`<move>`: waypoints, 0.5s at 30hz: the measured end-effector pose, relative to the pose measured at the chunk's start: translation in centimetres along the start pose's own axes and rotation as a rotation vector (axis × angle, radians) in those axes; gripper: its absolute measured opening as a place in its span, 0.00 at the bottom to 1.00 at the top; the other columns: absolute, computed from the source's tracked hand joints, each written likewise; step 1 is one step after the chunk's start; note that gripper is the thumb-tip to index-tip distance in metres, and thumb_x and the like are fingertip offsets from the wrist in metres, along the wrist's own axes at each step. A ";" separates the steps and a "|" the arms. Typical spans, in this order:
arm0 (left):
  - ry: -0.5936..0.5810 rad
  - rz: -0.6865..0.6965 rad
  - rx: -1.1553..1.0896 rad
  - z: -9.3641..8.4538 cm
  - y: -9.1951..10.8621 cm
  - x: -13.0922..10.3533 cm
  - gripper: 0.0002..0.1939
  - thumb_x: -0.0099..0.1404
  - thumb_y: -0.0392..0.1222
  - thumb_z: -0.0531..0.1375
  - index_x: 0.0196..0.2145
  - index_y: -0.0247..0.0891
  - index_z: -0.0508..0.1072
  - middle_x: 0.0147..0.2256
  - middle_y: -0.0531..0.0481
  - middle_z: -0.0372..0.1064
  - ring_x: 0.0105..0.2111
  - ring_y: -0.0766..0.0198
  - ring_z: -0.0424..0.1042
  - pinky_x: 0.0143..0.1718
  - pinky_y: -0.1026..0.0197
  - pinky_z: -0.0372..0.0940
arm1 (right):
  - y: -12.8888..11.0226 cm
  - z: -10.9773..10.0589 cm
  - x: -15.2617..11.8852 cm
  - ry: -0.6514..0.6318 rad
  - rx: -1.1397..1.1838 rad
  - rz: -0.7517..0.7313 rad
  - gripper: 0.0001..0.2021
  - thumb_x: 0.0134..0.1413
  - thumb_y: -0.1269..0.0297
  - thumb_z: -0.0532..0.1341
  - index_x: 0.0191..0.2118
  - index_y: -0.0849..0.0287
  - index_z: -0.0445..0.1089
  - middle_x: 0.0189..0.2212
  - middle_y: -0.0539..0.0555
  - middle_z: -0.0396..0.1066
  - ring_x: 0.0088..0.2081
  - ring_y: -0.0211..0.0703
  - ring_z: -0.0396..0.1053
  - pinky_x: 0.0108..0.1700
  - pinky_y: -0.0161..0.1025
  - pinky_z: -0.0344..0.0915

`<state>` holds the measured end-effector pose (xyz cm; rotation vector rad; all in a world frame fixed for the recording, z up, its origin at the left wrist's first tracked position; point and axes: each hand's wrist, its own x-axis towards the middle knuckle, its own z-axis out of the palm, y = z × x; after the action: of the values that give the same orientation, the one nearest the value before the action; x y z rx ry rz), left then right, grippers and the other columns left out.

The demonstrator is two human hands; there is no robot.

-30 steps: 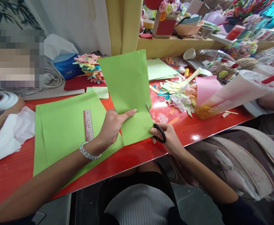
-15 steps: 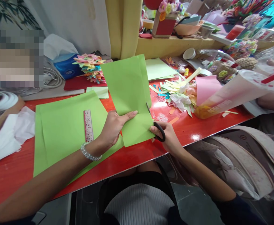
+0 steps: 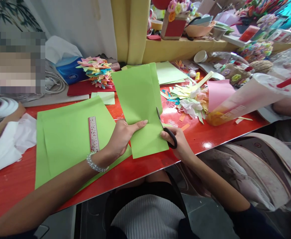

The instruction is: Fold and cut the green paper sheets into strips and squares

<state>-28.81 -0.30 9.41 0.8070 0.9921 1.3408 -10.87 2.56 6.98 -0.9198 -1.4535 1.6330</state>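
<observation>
A green paper piece (image 3: 140, 96) is held up over the table by my left hand (image 3: 122, 137), thumb on its front face and the other fingers hidden behind. My right hand (image 3: 179, 142) is closed round the black handles of scissors (image 3: 169, 134), whose blade lies at the right part of the paper. To the left, larger green sheets (image 3: 65, 142) lie on the red table, with a patterned ruler (image 3: 93, 134) on top, beside my left wrist.
Paper scraps (image 3: 190, 96), a pink paper (image 3: 220, 94) and a tilted drink cup (image 3: 250, 98) stand to the right. Folded paper pieces (image 3: 98, 71) lie behind. Another person is at the left, an arm at the right edge. A bag (image 3: 250, 166) sits below the table edge.
The green paper and both hands have shifted slightly right and down. The scissors' blade shows further over the paper's front, and a pale green strip now shows behind the scissors.
</observation>
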 end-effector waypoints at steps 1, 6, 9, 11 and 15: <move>0.003 -0.003 0.000 0.0 0.0 0.0 0.16 0.53 0.43 0.69 0.39 0.33 0.77 0.41 0.41 0.77 0.38 0.53 0.77 0.39 0.53 0.74 | 0.0 -0.1 0.0 0.007 -0.013 -0.001 0.15 0.43 0.51 0.69 0.26 0.58 0.72 0.22 0.48 0.62 0.27 0.36 0.59 0.29 0.34 0.57; 0.011 -0.020 0.008 0.1 0.1 -0.1 0.15 0.53 0.43 0.69 0.38 0.34 0.77 0.40 0.42 0.77 0.38 0.52 0.77 0.40 0.53 0.74 | -0.2 0.0 0.1 0.045 -0.071 0.022 0.17 0.41 0.49 0.70 0.23 0.58 0.70 0.21 0.48 0.61 0.24 0.34 0.56 0.26 0.34 0.54; 0.006 -0.027 0.006 0.2 0.2 -0.2 0.15 0.53 0.43 0.69 0.38 0.34 0.77 0.40 0.41 0.77 0.37 0.52 0.78 0.40 0.52 0.74 | -0.4 0.1 0.1 0.021 -0.029 0.024 0.16 0.41 0.49 0.70 0.25 0.57 0.72 0.22 0.48 0.63 0.26 0.36 0.59 0.28 0.34 0.57; 0.008 -0.034 0.010 0.3 0.2 -0.2 0.16 0.52 0.43 0.69 0.38 0.34 0.77 0.40 0.41 0.77 0.37 0.51 0.78 0.40 0.52 0.74 | -0.4 0.1 0.1 0.025 -0.024 0.026 0.17 0.40 0.48 0.70 0.25 0.57 0.72 0.23 0.49 0.64 0.26 0.36 0.60 0.28 0.34 0.59; 0.020 -0.030 0.013 0.3 0.1 -0.2 0.16 0.52 0.43 0.69 0.37 0.34 0.78 0.40 0.41 0.77 0.37 0.51 0.78 0.40 0.52 0.74 | -0.4 0.0 0.1 0.033 -0.032 0.031 0.18 0.39 0.46 0.70 0.26 0.57 0.72 0.23 0.49 0.65 0.27 0.37 0.62 0.29 0.35 0.61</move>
<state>-28.54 -0.50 9.68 0.7872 1.0257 1.3206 -10.92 2.69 7.40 -0.9874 -1.4528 1.6136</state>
